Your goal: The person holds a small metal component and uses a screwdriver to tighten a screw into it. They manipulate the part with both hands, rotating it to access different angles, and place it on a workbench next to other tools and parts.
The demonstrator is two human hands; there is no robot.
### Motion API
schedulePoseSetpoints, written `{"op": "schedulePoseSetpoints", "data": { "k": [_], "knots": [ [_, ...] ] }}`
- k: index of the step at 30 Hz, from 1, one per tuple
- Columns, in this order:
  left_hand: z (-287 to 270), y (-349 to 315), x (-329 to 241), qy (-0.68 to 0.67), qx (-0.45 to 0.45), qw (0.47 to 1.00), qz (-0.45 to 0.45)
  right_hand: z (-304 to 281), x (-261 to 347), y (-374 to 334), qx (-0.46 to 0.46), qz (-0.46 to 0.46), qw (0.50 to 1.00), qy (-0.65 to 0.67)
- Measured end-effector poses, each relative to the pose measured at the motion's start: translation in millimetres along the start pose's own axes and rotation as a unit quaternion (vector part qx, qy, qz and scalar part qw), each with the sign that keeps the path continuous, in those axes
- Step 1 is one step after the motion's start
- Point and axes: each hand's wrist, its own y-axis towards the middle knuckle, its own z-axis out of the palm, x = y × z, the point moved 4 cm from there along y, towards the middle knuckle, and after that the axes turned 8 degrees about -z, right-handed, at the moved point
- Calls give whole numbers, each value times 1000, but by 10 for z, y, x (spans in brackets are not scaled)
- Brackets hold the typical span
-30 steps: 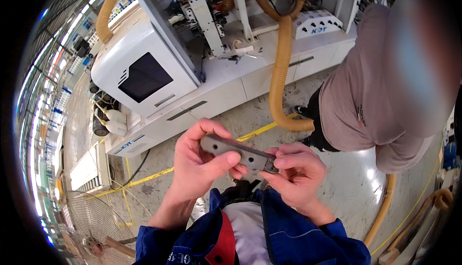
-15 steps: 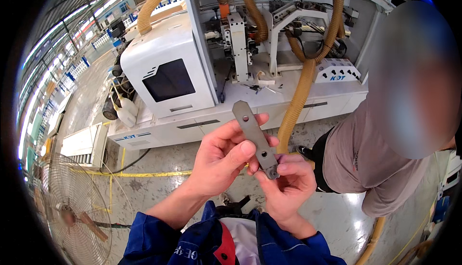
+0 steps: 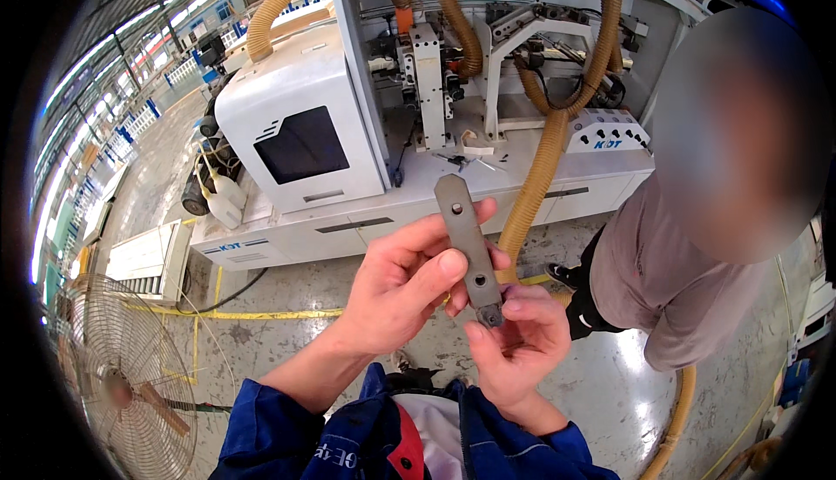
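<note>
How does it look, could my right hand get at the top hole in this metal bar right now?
Probably yes: your right hand is at the lower end of the metal bar, and nothing covers the top hole on this side. Your left hand grips the bar, but its thumb lies below that hole.

You wear a dark blue jacket [image 3: 503, 449], open at the front over a white shirt [image 3: 435, 423]. Your left sleeve [image 3: 272, 423] and right sleeve [image 3: 566, 449] are of the same blue; each ends on the forearm. A red panel [image 3: 408, 436] lines your left front edge and carries a dark round snap [image 3: 406, 463]. Beside it is white lettering [image 3: 335, 456]. Pale stitching [image 3: 522, 451] crosses your right front. Your left hand [image 3: 392, 288] and right hand [image 3: 522, 341] are bare.
</note>
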Motion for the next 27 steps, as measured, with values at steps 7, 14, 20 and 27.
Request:
{"op": "schedulePoseSetpoints", "data": {
  "k": [7, 14, 20, 27],
  "knots": [
    [8, 42, 25, -23, 1, 999, -25, -26, -36, -9, -17, 35, 999, 37],
    [0, 48, -13, 27, 15, 1000, 2, -42, -55, 2, -7, 34, 999, 37],
    [6, 36, -62, 72, 12, 997, 20, -51, -75, -29, -10, 33, 999, 31],
    [-2, 42, -87, 77, 6, 997, 6, -31, -63, -13, 0, 41, 998, 43]
  ]
}}
